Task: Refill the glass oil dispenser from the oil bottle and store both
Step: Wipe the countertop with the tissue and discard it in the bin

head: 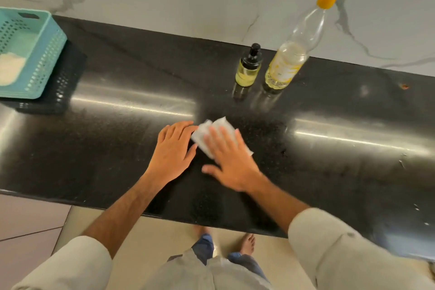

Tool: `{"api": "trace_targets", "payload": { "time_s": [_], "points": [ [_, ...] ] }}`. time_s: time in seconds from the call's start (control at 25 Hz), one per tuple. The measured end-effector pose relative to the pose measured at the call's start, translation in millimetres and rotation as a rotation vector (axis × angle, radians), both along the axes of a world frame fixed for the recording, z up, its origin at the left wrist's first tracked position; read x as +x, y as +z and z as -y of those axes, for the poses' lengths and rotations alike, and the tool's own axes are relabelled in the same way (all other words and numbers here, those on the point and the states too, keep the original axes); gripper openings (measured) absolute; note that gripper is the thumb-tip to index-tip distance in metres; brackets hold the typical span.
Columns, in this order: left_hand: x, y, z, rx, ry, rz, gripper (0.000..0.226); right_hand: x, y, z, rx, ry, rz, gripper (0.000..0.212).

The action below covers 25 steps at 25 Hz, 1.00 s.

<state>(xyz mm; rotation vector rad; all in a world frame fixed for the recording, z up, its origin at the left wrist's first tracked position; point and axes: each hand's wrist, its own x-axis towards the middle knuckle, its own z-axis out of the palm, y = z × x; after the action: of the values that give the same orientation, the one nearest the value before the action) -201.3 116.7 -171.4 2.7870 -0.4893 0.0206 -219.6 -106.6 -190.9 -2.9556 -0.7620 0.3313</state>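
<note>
Fingers of the right hand (227,160) lay flat, pressing a white tissue (220,134) on the black bench (117,139); the left hand (173,148) rested open beside it. Upper right of centre, the glass dispenser (248,67) and oil bottle (294,47) stood close together, both capped. Likely slippery; the dispenser breakable, best gripped round the body. No label was readable.

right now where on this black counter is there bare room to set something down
Bare counter lies between the teal basket and the oil dispenser, and again to the right of the oil bottle. It is crowded at the middle front, where the left hand and right hand press the white cloth.
</note>
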Motion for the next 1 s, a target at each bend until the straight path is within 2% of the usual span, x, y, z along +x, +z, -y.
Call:
{"api": "trace_targets", "payload": {
  "time_s": [0.12,0.24,0.32,0.44,0.56,0.68,0.84,0.92,1.0],
  "points": [
    [2,-4,11,0.018,-0.06,-0.016,0.05,-91,15,17,-0.013,0.12,-0.082,0.087],
    [0,-9,32,0.083,-0.146,-0.048,0.057,-121,15,72,-0.052,-0.001,-0.105,0.086],
    [-4,-11,47,0.135,-0.205,-0.064,0.06,-101,11,115,-0.113,-0.176,-0.077,0.084],
    [-10,-15,60,0.174,-0.238,-0.076,0.061,-28,9,152,-0.119,-0.505,-0.07,0.086],
    [-15,-23,66,0.21,-0.242,-0.084,0.065,36,10,145,-0.053,-0.645,-0.013,0.09],
    [-18,-27,67,0.214,-0.233,-0.081,0.066,23,7,101,-0.041,-0.466,0.011,0.091],
    [-19,-28,66,0.206,-0.239,-0.06,0.066,-112,16,71,-0.031,-0.127,-0.111,0.087],
    [-18,-29,65,0.206,-0.239,-0.06,0.066,-159,16,99,-0.03,-0.082,-0.147,0.087],
    [-18,-31,66,0.213,-0.241,-0.053,0.066,-163,11,151,-0.079,-0.191,-0.1,0.085]
  ]
}}
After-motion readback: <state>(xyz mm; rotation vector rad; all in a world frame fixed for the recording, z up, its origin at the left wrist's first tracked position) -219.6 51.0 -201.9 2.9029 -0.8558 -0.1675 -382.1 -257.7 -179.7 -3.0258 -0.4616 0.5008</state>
